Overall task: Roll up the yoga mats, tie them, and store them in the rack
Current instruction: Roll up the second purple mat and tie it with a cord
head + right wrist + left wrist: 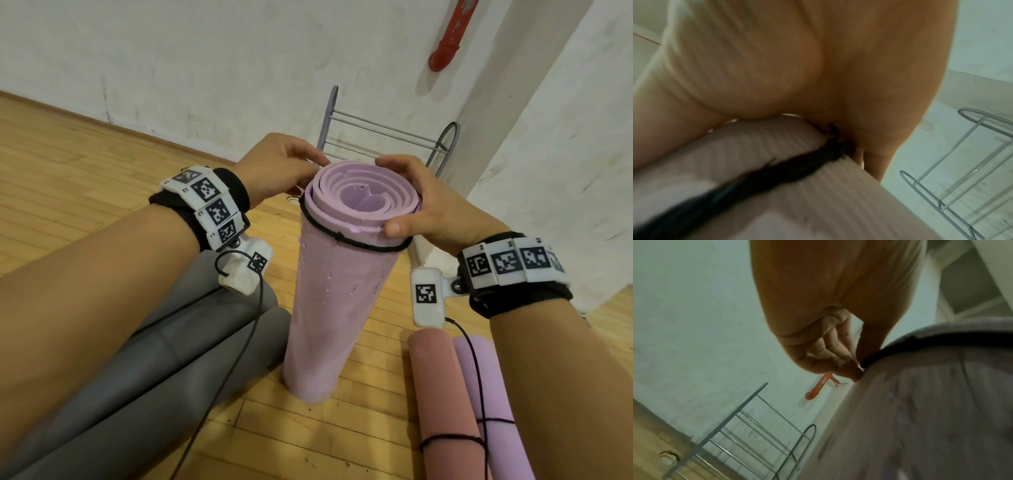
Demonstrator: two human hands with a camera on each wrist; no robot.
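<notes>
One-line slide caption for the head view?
Both hands, left hand and right hand, tie black string around the upright pink mat before the rack.

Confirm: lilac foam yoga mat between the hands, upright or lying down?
Upright. The rolled lilac foam yoga mat stands on end on the wooden floor, its spiral top facing the head camera, with the black string around its upper end.

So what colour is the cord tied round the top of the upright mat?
Black cord on the lilac upright mat, clearest in the head view.
</notes>
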